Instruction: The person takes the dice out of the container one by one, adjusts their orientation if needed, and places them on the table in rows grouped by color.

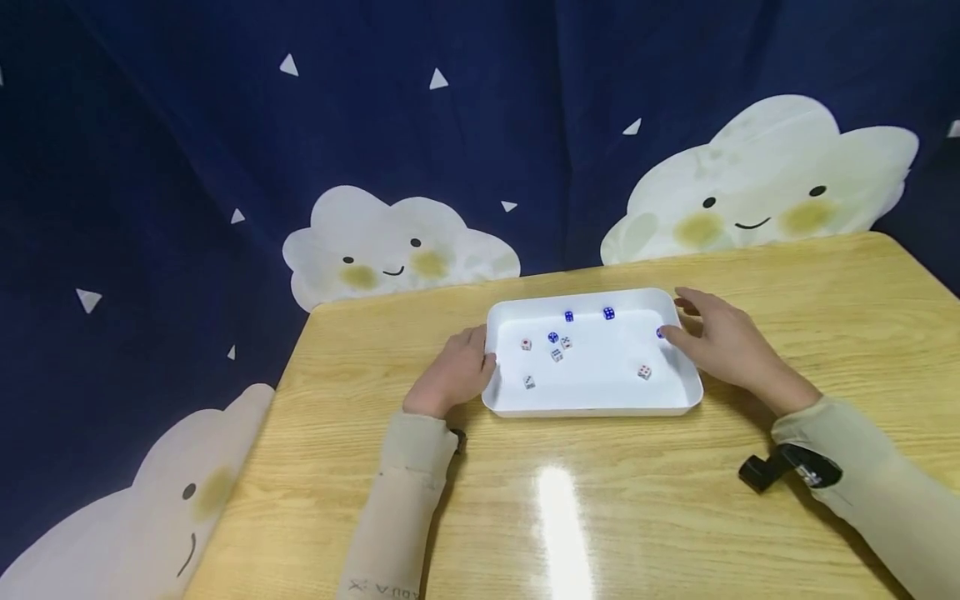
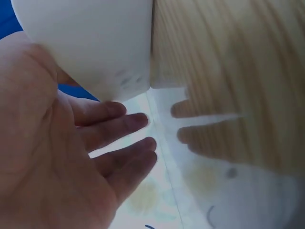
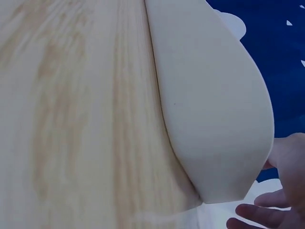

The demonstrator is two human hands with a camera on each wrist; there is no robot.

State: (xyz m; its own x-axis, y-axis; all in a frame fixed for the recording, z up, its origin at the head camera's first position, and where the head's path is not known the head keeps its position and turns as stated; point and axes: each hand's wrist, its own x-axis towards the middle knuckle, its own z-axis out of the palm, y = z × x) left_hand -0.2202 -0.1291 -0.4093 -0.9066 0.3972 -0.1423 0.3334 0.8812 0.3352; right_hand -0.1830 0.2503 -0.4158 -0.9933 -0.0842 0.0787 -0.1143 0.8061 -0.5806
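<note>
A shallow white tray [image 1: 592,402] rests on the table with several small dice in it. My left hand [image 1: 456,371] is at its left end, thumb over the rim; in the left wrist view the fingers [image 2: 126,126] extend loosely beside the outer wall. At the opposite end, my right hand [image 1: 723,337] has its thumb inside the rim, close to a partly hidden blue die [image 1: 660,332]. Its other fingers [image 3: 259,214] spread outside the wall. Near the tray's back wall lie two blue dice, including one right of centre [image 1: 608,313]. A white die [image 1: 644,372] sits front right.
The wooden table [image 1: 637,500] carries the tray near its far side. Behind it hangs a dark blue curtain [image 1: 525,125] with smiling clouds and white triangles. A black strapped device [image 1: 795,468] is on the right wrist.
</note>
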